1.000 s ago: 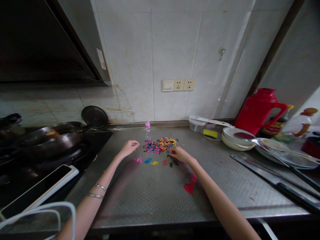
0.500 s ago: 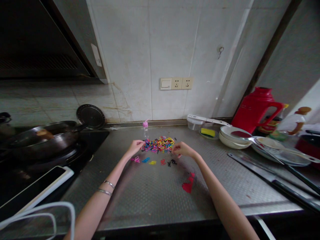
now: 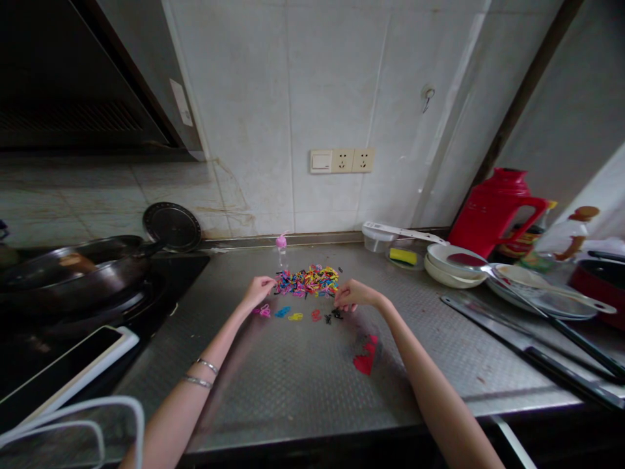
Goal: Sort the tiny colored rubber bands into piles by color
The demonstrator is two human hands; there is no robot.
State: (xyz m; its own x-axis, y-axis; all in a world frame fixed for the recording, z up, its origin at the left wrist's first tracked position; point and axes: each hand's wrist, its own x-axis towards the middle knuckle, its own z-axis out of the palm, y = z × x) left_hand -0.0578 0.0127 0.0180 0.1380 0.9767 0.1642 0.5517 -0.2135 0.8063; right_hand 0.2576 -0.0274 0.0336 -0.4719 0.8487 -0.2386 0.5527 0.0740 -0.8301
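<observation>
A heap of small, many-coloured rubber bands [image 3: 307,280] lies on the metal counter. My left hand [image 3: 258,291] is at the heap's left edge, thumb and fingers pinched together; anything between them is too small to make out. At the heap's lower right, my right hand [image 3: 357,294] has its fingers curled together just above a small black group of bands [image 3: 336,314]. I cannot tell what it holds. In a row before the heap lie little groups of pink bands [image 3: 263,311], blue bands [image 3: 282,312], yellow bands [image 3: 295,317] and red bands [image 3: 316,315].
A small clear bottle with a pink top [image 3: 282,242] stands behind the heap. Red heart-shaped pieces [image 3: 364,363] lie inside my right forearm. To the right are a yellow sponge [image 3: 403,256], stacked bowls [image 3: 454,277], a long knife [image 3: 481,322] and a red thermos [image 3: 493,212]; a wok [image 3: 73,277] sits left.
My right hand has come slightly down and left, closer to the black bands. My left hand stays pinched at the heap's edge. The whole view has shifted a little.
</observation>
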